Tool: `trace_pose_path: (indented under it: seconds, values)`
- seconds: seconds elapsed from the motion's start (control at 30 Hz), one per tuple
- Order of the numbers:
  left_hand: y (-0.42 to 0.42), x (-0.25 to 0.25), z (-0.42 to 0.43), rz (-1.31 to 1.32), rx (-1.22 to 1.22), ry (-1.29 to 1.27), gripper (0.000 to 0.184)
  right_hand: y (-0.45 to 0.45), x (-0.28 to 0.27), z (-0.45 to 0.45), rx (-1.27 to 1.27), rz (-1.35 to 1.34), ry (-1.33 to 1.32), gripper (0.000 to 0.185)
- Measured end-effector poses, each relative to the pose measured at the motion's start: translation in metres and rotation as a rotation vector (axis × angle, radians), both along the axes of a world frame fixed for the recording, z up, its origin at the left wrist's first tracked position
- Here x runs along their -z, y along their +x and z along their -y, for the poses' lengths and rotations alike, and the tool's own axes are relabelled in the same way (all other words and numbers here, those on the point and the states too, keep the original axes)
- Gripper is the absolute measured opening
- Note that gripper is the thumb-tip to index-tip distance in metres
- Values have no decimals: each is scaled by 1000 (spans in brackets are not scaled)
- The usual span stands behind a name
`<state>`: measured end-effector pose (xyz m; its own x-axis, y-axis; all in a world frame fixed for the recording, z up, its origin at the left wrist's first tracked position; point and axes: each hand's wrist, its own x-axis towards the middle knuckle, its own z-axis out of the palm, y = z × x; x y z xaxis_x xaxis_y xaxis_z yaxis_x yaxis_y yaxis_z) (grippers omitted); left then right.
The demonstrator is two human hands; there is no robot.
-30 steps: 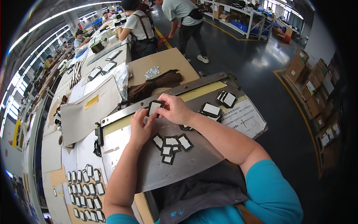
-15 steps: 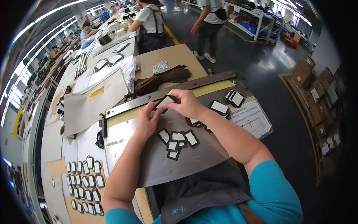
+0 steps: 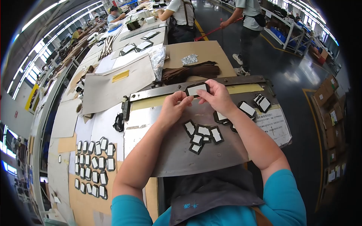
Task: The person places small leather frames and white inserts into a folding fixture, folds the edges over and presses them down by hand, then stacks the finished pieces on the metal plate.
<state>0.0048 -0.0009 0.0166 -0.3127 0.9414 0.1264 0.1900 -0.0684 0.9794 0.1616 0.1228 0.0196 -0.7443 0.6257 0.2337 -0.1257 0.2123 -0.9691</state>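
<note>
A: Arm pose?
B: Both elbows bent, forearms angled inward over the metal plate point(image 3: 177, 162), hands nearly meeting at its far side.
A: Fingers?
B: Right hand point(image 3: 219, 99) pinches the black-edged piece point(image 3: 196, 90): thumb on the white face, fingers behind. Left hand point(image 3: 173, 107) has curled fingers, thumb toward the piece's left end. Can't tell if it grips.
A: Where's the piece?
B: Up in front of the metal bar point(image 3: 154, 92), white face tilted to the wearer. Similar loose pieces point(image 3: 203, 130) lie overlapping on the plate, between the forearms.
</note>
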Motion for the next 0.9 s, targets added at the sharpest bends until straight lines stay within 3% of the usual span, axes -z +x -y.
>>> trace_pose_path:
  seconds: [0.3,0.57,0.67,0.73,0.83,0.9]
  values:
    - [-4,2,2,-143,22,73,25,1,-5,3,6,-26,-34,19]
    - [3,-6,6,-75,37,-24,24,4,-7,2,-3,-42,-122,25]
    - [5,3,-3,-169,-31,152,19,5,-9,2,-14,-40,-171,29]
    - [5,3,-3,-129,-49,301,29,5,-9,2,-32,-31,-210,35]
    - [8,-3,1,-123,-21,292,37,8,-14,3,-34,-2,-236,37]
    - [9,-3,1,-110,-38,300,32,8,-15,4,-35,-17,-249,39]
